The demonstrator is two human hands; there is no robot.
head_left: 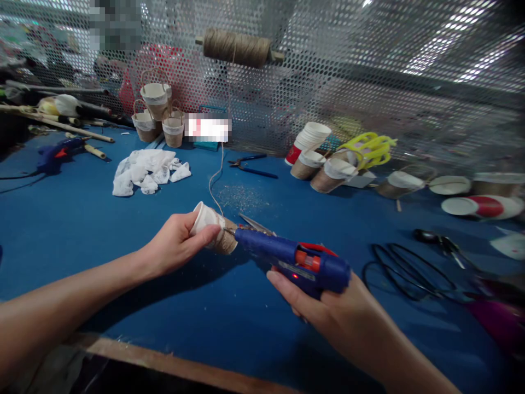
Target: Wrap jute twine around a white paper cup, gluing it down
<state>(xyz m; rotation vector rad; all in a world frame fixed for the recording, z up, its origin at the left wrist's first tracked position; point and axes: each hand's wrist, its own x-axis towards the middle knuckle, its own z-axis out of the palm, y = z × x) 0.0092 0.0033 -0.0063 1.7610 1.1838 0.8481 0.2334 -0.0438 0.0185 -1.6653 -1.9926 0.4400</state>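
My left hand [176,246] is closed round a white paper cup [211,225] held on its side, its lower part wrapped in brown jute twine. A strand of twine [215,175] runs from the cup up to a twine spool [237,48] hung on the mesh wall. My right hand [328,312] grips a blue hot glue gun [295,260] with an orange trigger part; its nozzle touches the cup's wrapped side. Both are held above the blue table [82,230].
Crumpled white tissue [145,171] lies at the back left beside another blue glue gun [57,154]. Small twine baskets [158,117], pliers [250,164], scissors [254,224], stacked cups [309,142], yellow scissors [371,149] and black cables [410,273] surround the work spot. Wooden table edge [164,364] is near me.
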